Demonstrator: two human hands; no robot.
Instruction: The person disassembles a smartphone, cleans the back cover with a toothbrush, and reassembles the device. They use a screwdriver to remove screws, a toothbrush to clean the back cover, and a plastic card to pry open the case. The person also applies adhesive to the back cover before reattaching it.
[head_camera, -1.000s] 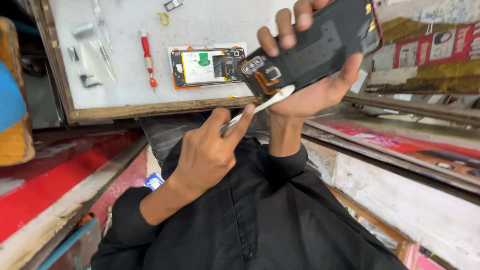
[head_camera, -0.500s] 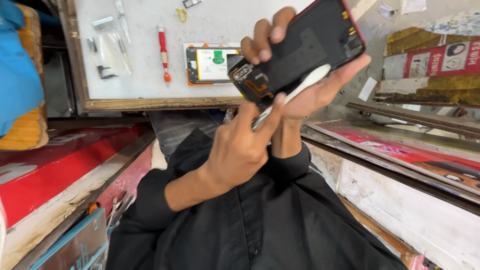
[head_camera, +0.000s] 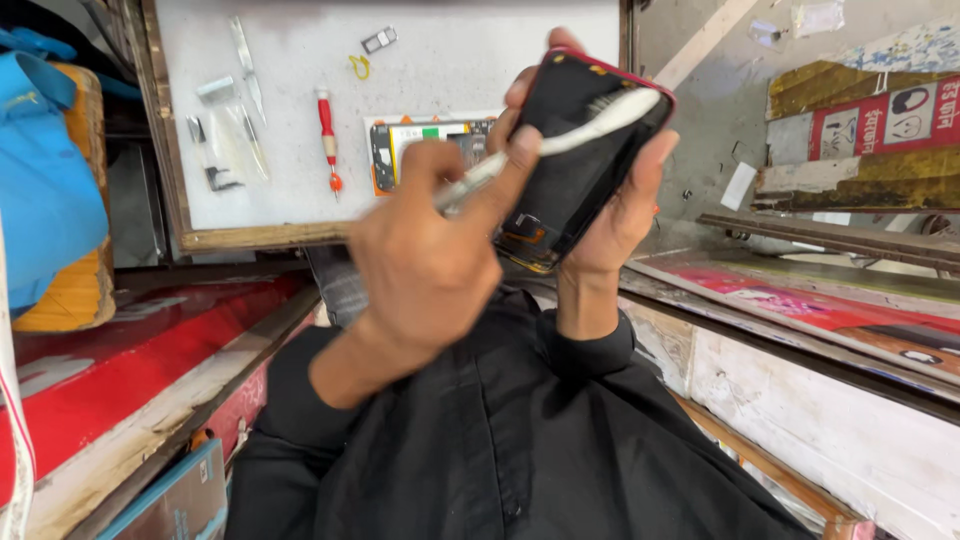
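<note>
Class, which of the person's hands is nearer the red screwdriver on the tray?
The left hand: it is just right of and below the red screwdriver. The right hand is farther right, gripping the phone.

A white desk (head_camera: 300, 150) with a wooden rim carries a red-handled screwdriver (head_camera: 327, 140), tweezers (head_camera: 245, 65) and a few small metal parts (head_camera: 215, 90). Beside the screwdriver lies an opened phone (head_camera: 425, 145) with its insides showing. What looks like a small yellow clip (head_camera: 358, 67) lies near a tiny metal tray (head_camera: 378, 40). Blue cloth (head_camera: 45, 190) hangs at the left.
</note>
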